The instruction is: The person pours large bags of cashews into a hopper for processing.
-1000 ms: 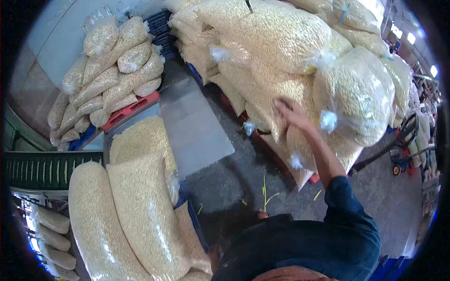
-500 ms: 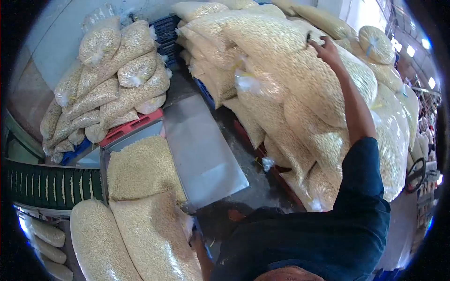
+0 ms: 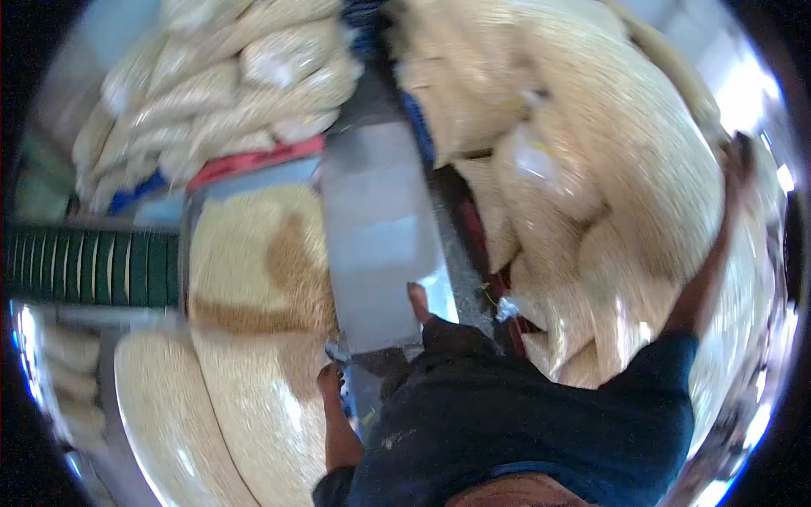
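Note:
My right hand [image 3: 737,173] is stretched out at the far right side of a high pile of clear bags [image 3: 625,127] full of pale kernels. It is smeared by motion, with a small dark thing [image 3: 743,148] at its fingertips. Low in the view, my left hand [image 3: 330,380] has curled fingers beside a long filled bag [image 3: 253,397]. A bluish-grey bit [image 3: 336,351] shows just above those fingers; what they hold I cannot tell. Loose kernels [image 3: 253,245] fill a metal-sided bin past the end of that bag.
A flat metal plate [image 3: 372,253] lies between bin and pile, with my bare foot [image 3: 418,300] over it. More bags [image 3: 245,93] are stacked at the back left above a red crate [image 3: 253,160]. A green slatted conveyor [image 3: 93,266] meets the bin from the left.
The view has shifted. My right hand, with the dark thing, has swung right and down across the pile. My left hand is now higher beside the bag, and my foot has come over the plate.

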{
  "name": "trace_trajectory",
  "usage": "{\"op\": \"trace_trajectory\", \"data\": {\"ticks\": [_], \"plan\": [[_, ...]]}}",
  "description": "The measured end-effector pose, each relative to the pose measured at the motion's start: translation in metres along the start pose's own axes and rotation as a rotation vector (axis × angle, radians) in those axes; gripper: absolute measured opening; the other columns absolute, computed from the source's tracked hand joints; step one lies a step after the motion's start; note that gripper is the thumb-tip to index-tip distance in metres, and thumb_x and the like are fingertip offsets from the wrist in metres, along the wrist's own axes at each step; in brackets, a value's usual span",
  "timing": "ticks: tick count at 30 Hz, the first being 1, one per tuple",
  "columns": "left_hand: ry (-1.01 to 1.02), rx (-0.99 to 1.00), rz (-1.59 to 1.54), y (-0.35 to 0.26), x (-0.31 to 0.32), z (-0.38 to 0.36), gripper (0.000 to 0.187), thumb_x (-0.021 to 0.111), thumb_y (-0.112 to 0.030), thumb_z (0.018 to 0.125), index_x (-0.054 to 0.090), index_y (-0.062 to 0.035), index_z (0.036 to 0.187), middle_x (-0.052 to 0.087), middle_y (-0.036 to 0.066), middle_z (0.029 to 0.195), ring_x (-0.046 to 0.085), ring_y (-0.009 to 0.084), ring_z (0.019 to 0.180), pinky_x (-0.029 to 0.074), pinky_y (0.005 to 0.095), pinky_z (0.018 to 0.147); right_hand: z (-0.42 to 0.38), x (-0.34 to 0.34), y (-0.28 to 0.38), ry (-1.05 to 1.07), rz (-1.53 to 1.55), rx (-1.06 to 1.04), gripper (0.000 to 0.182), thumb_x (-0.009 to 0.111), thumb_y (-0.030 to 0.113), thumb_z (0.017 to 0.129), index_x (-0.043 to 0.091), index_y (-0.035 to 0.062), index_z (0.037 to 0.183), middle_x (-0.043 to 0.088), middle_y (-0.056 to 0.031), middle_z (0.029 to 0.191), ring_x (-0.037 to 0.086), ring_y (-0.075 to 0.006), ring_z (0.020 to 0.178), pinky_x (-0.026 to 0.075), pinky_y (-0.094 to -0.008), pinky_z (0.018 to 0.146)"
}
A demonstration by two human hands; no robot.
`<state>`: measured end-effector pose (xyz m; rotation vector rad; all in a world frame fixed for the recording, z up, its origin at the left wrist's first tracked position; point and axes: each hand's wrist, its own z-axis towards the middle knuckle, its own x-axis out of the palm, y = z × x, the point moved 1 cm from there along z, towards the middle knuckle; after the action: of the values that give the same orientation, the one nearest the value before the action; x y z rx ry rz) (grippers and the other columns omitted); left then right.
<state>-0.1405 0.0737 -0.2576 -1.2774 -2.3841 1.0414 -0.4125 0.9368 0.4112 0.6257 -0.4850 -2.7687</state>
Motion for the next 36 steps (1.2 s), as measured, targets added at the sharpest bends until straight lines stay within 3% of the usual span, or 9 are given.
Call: {"op": "trace_trajectory", "data": {"ticks": [3,6,7,9,11,15,20,26,36], "plan": [[0.002,-0.125,0.406,0.072,-0.012,0.011,0.032,0.072,-0.039,0.090,0.066,-0.0074,0.094,0.061,0.004,0.077,0.058,0.0177,0.063,0.046,0.0342,0.052,0.036,0.047,-0.018,0.024,0.222,0.132,0.034,0.064,0.030,0.102,0.066,0.0001,0.118,0.068,-0.0060,0.095,0.061,-0.0149,0.080,0.049,-0.0304,0.071],[-0.081,-0.281,-0.129,0.125,0.034,0.010,0.039,0.073,-0.041,0.088,0.073,-0.0048,0.101,0.065,0.009,0.080,0.058,0.0241,0.062,0.046,0.0433,0.053,0.034,0.174,-0.012,0.194,0.625,0.325,0.032,0.061,0.030,0.102,0.065,0.0007,0.115,0.066,-0.0055,0.092,0.059,-0.0142,0.078,0.047,-0.0293,0.068],[-0.136,-0.291,-0.050,0.118,0.050,0.007,0.045,0.071,-0.040,0.090,0.073,-0.0015,0.113,0.072,0.011,0.091,0.065,0.0271,0.071,0.052,0.0452,0.062,0.020,0.225,-0.003,0.279,0.760,0.391,0.031,0.060,0.029,0.103,0.065,0.0009,0.114,0.065,-0.0054,0.091,0.058,-0.0140,0.077,0.047,-0.0290,0.067],[-0.195,0.133,0.013,0.063,0.092,-0.012,0.050,0.068,-0.040,0.093,0.070,0.0009,0.121,0.075,0.014,0.101,0.070,0.0285,0.082,0.055,0.0449,0.073,-0.021,0.333,0.025,0.498,1.009,0.544,0.030,0.059,0.029,0.103,0.064,0.0013,0.112,0.063,-0.0050,0.089,0.056,-0.0136,0.076,0.046,-0.0282,0.065],[-0.226,-0.053,0.136,0.002,0.111,-0.020,0.050,0.066,-0.041,0.096,0.070,0.0022,0.122,0.075,0.014,0.104,0.071,0.0255,0.089,0.055,0.0395,0.078,-0.079,0.440,0.069,0.729,1.209,0.716,0.029,0.057,0.029,0.103,0.064,0.0016,0.110,0.062,-0.0047,0.088,0.055,-0.0131,0.074,0.044,-0.0275,0.063],[-0.247,-0.072,-0.041,-0.092,0.117,-0.040,0.059,0.068,-0.043,0.098,0.062,0.0047,0.132,0.070,0.015,0.116,0.069,0.0236,0.093,0.055,0.0353,0.083,-0.199,0.580,0.200,1.006,1.527,0.957,0.027,0.058,0.026,0.103,0.061,0.0014,0.112,0.060,-0.0037,0.088,0.053,-0.0111,0.072,0.043,-0.0243,0.060],[-0.416,-0.116,-0.198,-0.097,0.074,-0.004,0.053,0.067,-0.041,0.098,0.069,0.0044,0.124,0.074,0.013,0.099,0.071,0.0197,0.083,0.055,0.0309,0.068,-0.268,0.604,0.382,1.234,1.602,1.394,0.028,0.062,0.019,0.100,0.059,0.0036,0.123,0.059,-0.0071,0.092,0.055,-0.0130,0.078,0.046,-0.0235,0.064],[-0.379,-0.165,-0.342,-0.143,0.027,0.052,0.056,0.071,-0.043,0.096,0.064,0.0029,0.128,0.070,0.013,0.110,0.070,0.0237,0.093,0.058,0.0360,0.076,-0.325,0.617,0.462,1.612,1.266,1.413,0.044,0.060,0.021,0.098,0.054,0.0043,0.139,0.061,-0.0084,0.089,0.059,-0.0159,0.077,0.051,-0.0290,0.063],[-0.455,0.041,-0.412,-0.260,-0.071,0.128,0.050,0.069,-0.039,0.098,0.064,0.0021,0.127,0.070,0.009,0.106,0.068,0.0196,0.094,0.055,0.0322,0.076,-0.407,0.655,0.548,1.894,1.251,1.413,0.026,0.056,0.016,0.093,0.062,0.0054,0.116,0.066,-0.0118,0.093,0.064,-0.0230,0.076,0.054,-0.0366,0.065]]}}
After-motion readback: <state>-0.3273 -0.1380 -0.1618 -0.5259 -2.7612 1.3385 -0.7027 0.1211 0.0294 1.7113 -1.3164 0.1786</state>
